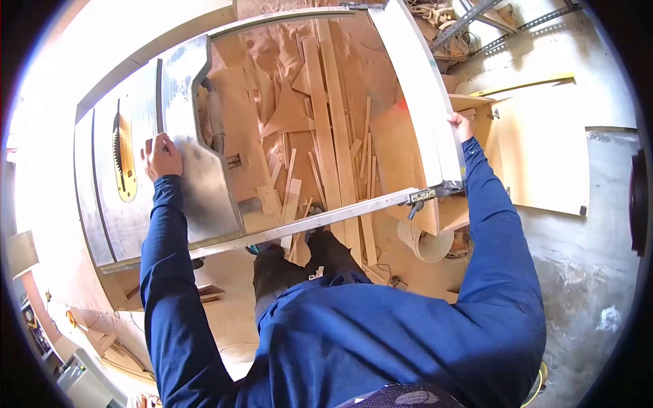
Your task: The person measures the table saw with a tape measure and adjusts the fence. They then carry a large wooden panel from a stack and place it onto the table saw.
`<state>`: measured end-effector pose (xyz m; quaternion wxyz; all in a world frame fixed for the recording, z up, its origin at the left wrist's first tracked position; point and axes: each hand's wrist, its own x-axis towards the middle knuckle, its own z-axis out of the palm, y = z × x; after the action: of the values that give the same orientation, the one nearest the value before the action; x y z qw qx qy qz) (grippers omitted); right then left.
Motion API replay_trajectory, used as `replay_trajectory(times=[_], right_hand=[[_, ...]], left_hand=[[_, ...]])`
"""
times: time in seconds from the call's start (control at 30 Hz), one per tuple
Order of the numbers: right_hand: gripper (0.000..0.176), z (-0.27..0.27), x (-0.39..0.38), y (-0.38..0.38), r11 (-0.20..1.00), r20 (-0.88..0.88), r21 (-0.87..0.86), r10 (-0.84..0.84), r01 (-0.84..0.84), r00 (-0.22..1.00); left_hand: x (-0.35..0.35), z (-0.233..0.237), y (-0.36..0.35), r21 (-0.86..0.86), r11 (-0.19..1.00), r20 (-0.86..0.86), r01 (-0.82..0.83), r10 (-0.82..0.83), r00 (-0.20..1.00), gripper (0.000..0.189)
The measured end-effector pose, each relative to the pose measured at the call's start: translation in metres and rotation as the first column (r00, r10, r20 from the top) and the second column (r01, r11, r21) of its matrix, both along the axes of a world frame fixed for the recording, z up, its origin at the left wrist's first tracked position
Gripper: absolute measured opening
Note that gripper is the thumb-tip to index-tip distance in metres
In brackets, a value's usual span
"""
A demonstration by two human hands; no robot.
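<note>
Left hand [162,158] rests, fingers bent, on saw table [139,211]; right hand [461,126] clasps white panel [413,81].

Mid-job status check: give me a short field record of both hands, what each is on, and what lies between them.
left hand: rests on the metal saw table, near the blade; grip unclear
right hand: grips the edge of the white panel
front rail: runs from saw table to white panel, with a clamp at its right end
gap between: wood offcuts on the floor below
</note>
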<state>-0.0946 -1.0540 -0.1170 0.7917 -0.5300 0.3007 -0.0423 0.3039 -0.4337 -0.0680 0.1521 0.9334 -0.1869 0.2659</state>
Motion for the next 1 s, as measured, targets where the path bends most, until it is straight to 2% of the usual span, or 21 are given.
replay_trajectory(times=[0.13, 0.2, 0.23, 0.33, 0.37, 0.4, 0.43, 0.47, 0.5, 0.53, 0.57, 0.6, 0.67, 0.73, 0.77, 0.8, 0.87, 0.9, 0.93, 0.97, 1.0], right_hand=[[0.027, 0.000, -0.002, 0.014, 0.992, -0.023, 0.099, -0.074, 0.076, 0.997], [0.031, 0.015, -0.001, 0.031, 0.931, 0.037, 0.365, -0.043, 0.027, 0.998], [0.031, 0.014, -0.002, 0.031, 0.930, 0.040, 0.366, -0.049, 0.031, 0.998], [0.041, 0.010, -0.002, 0.030, 0.940, -0.012, 0.322, -0.111, 0.109, 0.994], [0.042, 0.010, -0.006, 0.025, 0.990, -0.093, 0.098, -0.096, 0.105, 0.991], [0.044, 0.008, -0.009, 0.020, 0.988, -0.172, -0.133, -0.096, 0.073, 0.981], [0.044, 0.017, -0.009, 0.031, 0.988, -0.170, -0.130, -0.104, 0.082, 0.980], [0.039, 0.038, -0.009, 0.060, 0.614, -0.083, -0.779, -0.306, 0.130, 0.948], [0.034, 0.065, -0.008, 0.094, -0.103, 0.103, -0.992, -0.396, 0.067, 0.912], [0.024, 0.095, -0.005, 0.134, -0.022, 0.236, -0.967, -0.454, 0.254, 0.859], [0.021, 0.099, -0.021, 0.165, 0.034, 0.237, -0.959, -0.451, 0.282, 0.861], [0.017, 0.098, -0.041, 0.194, 0.088, 0.239, -0.947, -0.453, 0.310, 0.859], [0.013, 0.066, -0.071, 0.255, 0.276, 0.311, -0.833, -0.484, 0.480, 0.818], [0.011, 0.025, -0.095, 0.315, 0.512, 0.163, -0.583, -0.687, 0.631, 0.708], [0.014, 0.004, -0.106, 0.337, 0.528, 0.039, -0.377, -0.812, 0.761, 0.582], [0.018, -0.013, -0.110, 0.350, 0.477, -0.116, -0.158, -0.879, 0.865, 0.463], [0.031, -0.036, -0.109, 0.363, 0.454, -0.192, -0.328, -0.891, 0.829, 0.412], [0.054, -0.062, -0.121, 0.361, 0.484, -0.019, -0.504, -0.835, 0.716, 0.551], [0.063, -0.056, -0.123, 0.352, 0.301, 0.072, -0.811, -0.799, 0.501, 0.598], [0.072, -0.051, -0.123, 0.343, 0.033, 0.138, -0.971, -0.734, 0.238, 0.665], [0.081, -0.014, -0.118, 0.344, 0.351, -0.003, -0.874, -0.697, 0.337, 0.717]], left_hand=[[0.002, 0.003, 0.000, 0.044, 0.998, 0.057, 0.054, -0.056, 0.997, 0.009], [0.001, 0.001, -0.001, 0.033, 0.998, 0.040, 0.045, -0.046, 0.998, 0.009], [0.002, 0.001, -0.001, 0.037, 0.998, 0.059, 0.057, -0.059, 0.997, 0.008], [0.000, 0.003, -0.002, 0.031, 0.999, 0.041, 0.037, -0.038, 0.998, 0.008], [-0.001, 0.003, 0.000, 0.039, 0.998, 0.037, 0.046, -0.048, 0.998, 0.008], [-0.001, 0.003, 0.001, 0.044, 0.998, 0.036, 0.053, -0.055, 0.998, 0.008], [0.001, 0.003, 0.000, 0.048, 0.997, 0.036, 0.061, -0.063, 0.997, 0.008], [0.003, 0.002, 0.000, 0.057, 0.995, 0.033, 0.078, -0.080, 0.996, 0.008], [0.006, 0.000, 0.001, 0.046, 0.997, 0.049, 0.059, -0.062, 0.997, 0.008], [0.004, -0.006, 0.001, 0.040, 0.998, 0.054, 0.046, -0.048, 0.997, 0.008], [0.003, -0.009, 0.000, 0.043, 0.999, 0.046, -0.006, 0.004, 0.999, 0.008], [0.002, -0.007, 0.001, 0.080, 0.997, 0.042, 0.017, -0.020, 0.999, 0.009], [0.001, -0.008, 0.002, 0.056, 0.998, 0.019, 0.028, -0.029, 0.999, 0.009], [0.006, -0.011, 0.003, 0.069, 0.997, 0.045, 0.027, -0.030, 0.999, 0.009], [0.003, -0.008, 0.001, 0.072, 0.997, 0.045, 0.028, -0.031, 0.998, 0.009], [0.003, -0.008, 0.002, 0.075, 0.997, 0.050, 0.030, -0.033, 0.998, 0.009], [0.004, -0.009, 0.003, 0.135, 0.991, 0.007, -0.018, 0.017, 1.000, 0.015], [0.004, -0.011, 0.004, 0.149, 0.989, -0.005, -0.009, 0.010, 1.000, 0.016], [0.007, -0.013, 0.004, 0.164, 0.986, -0.011, -0.005, 0.007, 1.000, 0.017], [0.017, -0.016, 0.004, 0.252, 0.968, -0.186, 0.015, 0.033, 0.982, 0.021], [0.034, -0.020, 0.009, 0.331, 0.943, -0.343, 0.027, 0.094, 0.935, 0.026]])
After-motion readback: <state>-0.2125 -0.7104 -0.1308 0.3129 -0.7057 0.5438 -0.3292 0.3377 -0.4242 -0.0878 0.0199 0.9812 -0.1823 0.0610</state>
